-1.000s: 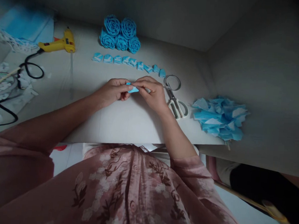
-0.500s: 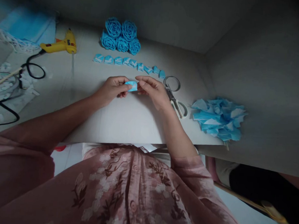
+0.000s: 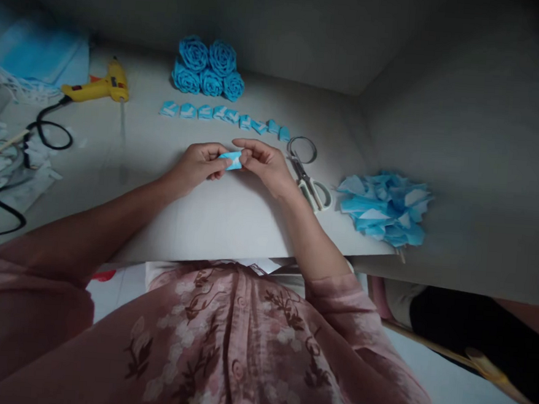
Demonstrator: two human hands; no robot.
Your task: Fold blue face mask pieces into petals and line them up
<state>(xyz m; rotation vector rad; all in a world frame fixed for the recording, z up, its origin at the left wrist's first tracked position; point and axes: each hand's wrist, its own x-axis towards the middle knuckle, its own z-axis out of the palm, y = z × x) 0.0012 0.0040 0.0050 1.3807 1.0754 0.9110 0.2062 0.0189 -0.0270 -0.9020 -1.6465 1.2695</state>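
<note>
A small folded blue-and-white piece (image 3: 230, 159), fabric or paper, is held just above the table between my hands. My left hand (image 3: 199, 165) pinches its left end with the thumb on top. My right hand (image 3: 268, 166) grips the right end between thumb and fingers, its index finger stretched out above. Beyond them lies a row of similar folded blue pieces (image 3: 205, 112), several in all. Behind that row sit several blue rolled rosettes (image 3: 212, 82), stacked in two rows. Scissors (image 3: 310, 183) with pale handles lie just right of my right hand.
A roll of tape (image 3: 302, 149) touches the scissors' tip. Crumpled blue-and-white pieces (image 3: 386, 207) are bunched at the right. A yellow glue gun (image 3: 97, 86) with a black cord stands at the left, near blue sheets (image 3: 42, 51) and white scraps (image 3: 36, 161). Walls enclose the back and right.
My right thumb and fingers have closed onto the right end of the blue piece, which is now more tilted. The whole view has shifted slightly.
</note>
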